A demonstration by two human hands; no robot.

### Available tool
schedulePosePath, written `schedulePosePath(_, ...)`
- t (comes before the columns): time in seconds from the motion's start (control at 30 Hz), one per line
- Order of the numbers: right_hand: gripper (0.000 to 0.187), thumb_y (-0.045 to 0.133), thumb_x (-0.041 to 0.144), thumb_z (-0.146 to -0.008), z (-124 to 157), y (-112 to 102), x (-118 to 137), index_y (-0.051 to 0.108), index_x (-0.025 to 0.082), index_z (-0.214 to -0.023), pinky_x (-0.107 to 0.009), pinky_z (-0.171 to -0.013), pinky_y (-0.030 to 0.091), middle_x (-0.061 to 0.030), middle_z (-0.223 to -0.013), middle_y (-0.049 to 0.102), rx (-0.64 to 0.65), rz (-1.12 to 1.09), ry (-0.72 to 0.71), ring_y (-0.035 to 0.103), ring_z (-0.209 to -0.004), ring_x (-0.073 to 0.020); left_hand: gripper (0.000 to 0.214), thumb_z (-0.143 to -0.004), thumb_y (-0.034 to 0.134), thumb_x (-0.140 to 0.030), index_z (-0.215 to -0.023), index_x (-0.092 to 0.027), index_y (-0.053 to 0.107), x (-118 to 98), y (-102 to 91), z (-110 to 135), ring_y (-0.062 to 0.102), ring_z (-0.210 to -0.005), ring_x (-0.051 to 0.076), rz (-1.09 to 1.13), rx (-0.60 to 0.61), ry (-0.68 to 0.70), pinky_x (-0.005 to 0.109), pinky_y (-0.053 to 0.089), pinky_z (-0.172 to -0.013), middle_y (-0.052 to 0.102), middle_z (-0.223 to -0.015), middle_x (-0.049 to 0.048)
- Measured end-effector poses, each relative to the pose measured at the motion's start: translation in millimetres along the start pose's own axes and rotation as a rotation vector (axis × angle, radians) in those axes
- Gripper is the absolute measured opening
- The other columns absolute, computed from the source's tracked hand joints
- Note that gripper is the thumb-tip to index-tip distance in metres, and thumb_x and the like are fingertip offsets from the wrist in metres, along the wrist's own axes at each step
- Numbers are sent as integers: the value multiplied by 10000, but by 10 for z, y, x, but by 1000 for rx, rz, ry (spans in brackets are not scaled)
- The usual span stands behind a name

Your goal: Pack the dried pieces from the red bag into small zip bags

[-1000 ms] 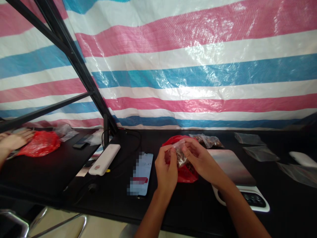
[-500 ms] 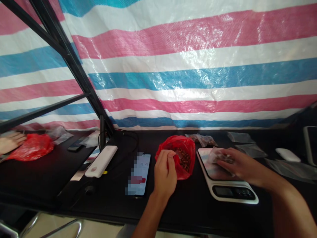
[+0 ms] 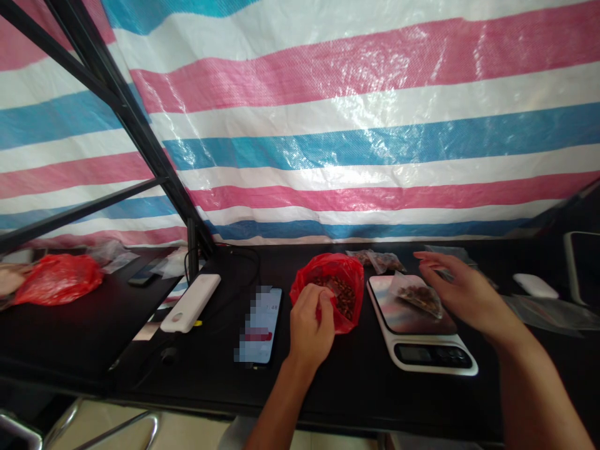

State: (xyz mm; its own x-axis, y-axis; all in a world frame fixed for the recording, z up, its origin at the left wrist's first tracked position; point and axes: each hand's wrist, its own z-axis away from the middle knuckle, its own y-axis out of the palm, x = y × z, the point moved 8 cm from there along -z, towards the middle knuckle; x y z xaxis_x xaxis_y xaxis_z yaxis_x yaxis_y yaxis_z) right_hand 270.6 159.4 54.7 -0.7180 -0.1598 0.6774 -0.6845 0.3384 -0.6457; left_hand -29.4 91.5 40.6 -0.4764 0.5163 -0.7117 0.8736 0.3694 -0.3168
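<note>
My left hand is closed at the near left rim of a red plastic bag, its fingers pinched on the plastic. Small brown bean-like pieces fill the bag's bottom. To the right, a clear plastic bag with brown pieces in it lies on the plate of a white kitchen scale. Just right of that clear bag hovers my right hand, fingers apart and holding nothing. The scale's display cannot be read.
Filled clear bags lie behind the scale, and flat clear bags at the right near a white oval object. A phone and a white power bank are leftward. Another person's hand is by a red bag.
My right hand has let go of the clear bag on the scale plate and moved up and right, its fingers spreading. My left hand stays at the red bag.
</note>
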Motion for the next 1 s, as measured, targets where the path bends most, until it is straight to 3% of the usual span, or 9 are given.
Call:
schedulePosePath(0.17, 404, 550, 444, -831, 34, -184, 143, 741, 187, -1077, -455, -952, 508, -146, -1095, 761, -121, -60, 41, 699, -994, -299, 277, -1014, 423, -174, -813, -198, 613, -45, -35, 8, 635, -761, 168, -41, -45, 42, 285, 487, -746, 652, -778, 31)
schedulePosePath(0.3, 408, 567, 450, -825, 75, -237, 225, 753, 181, -1070, -393, -806, 517, -130, -979, 774, -177, -120, 87, 694, -839, -266, 280, -1001, 426, -163, -783, -205, 598, -77, -37, 1, 625, -735, 170, -68, -58, 70, 291, 487, -722, 642, -748, 31)
schedulePosePath(0.43, 426, 567, 484, -801, 66, -161, 290, 755, 182, -1034, -401, -734, 514, -114, -883, 763, -92, -104, 55, 671, -743, -262, 283, -998, 425, -162, -772, -209, 588, -86, -29, -6, 623, -727, 172, -78, -51, 79, 295, 486, -714, 640, -740, 31)
schedulePosePath(0.7, 342, 566, 456, -802, 8, 14, 103, 751, 236, -988, -457, -822, 554, -106, -953, 781, 16, 70, 8, 728, -861, -310, 276, -997, 431, -167, -782, -210, 598, -87, -49, 1, 629, -727, 167, -79, -48, 84, 289, 488, -713, 648, -746, 28)
schedulePosePath(0.87, 469, 596, 544, -831, 40, 158, -1, 742, 206, -1123, -489, -904, 543, -139, -1082, 768, 140, 153, -72, 718, -992, -343, 277, -994, 436, -166, -773, -205, 598, -108, -58, -8, 631, -716, 163, -89, -59, 92, 281, 488, -704, 647, -735, 25)
schedulePosePath(1.0, 534, 720, 541, -739, 84, 260, -89, 741, 222, -1166, -524, -926, 524, -134, -1081, 767, 236, 275, -113, 690, -1052, -389, 280, -994, 433, -167, -773, -207, 600, -112, -63, -11, 638, -716, 165, -83, -60, 94, 279, 489, -702, 651, -735, 27)
